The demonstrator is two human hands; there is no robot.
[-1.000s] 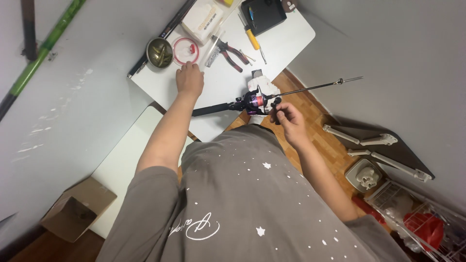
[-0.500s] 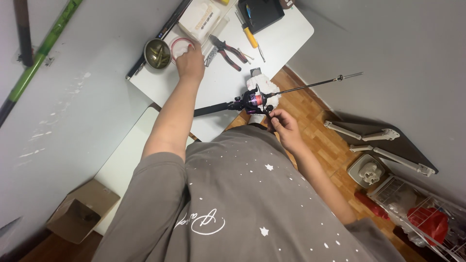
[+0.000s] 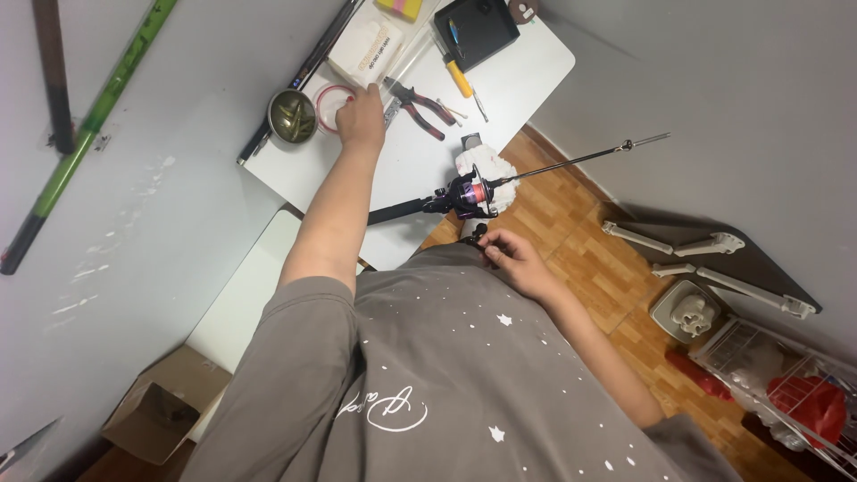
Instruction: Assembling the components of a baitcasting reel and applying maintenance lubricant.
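Note:
A short fishing rod (image 3: 571,161) with a purple and red reel (image 3: 470,193) lies across the near edge of the white table (image 3: 527,80), tip pointing right over the wooden floor. My right hand (image 3: 516,261) is close to my body just below the reel, fingers pinched on the reel's dark handle knob (image 3: 480,235). My left hand (image 3: 361,114) is stretched to the far side of the table. Its fingers are curled down over a round red-rimmed white box (image 3: 330,105).
Beside the round box stand a metal bowl (image 3: 292,116), red-handled pliers (image 3: 421,103), a white carton (image 3: 364,49), a black case (image 3: 478,27) and a yellow-handled tool (image 3: 457,78). A green pole (image 3: 94,125) lies left. A cardboard box (image 3: 156,411) and wire basket (image 3: 790,393) sit on the floor.
My left hand has reached further across the table from near the rod to the red-rimmed box. My right hand has drawn back from the reel toward my body.

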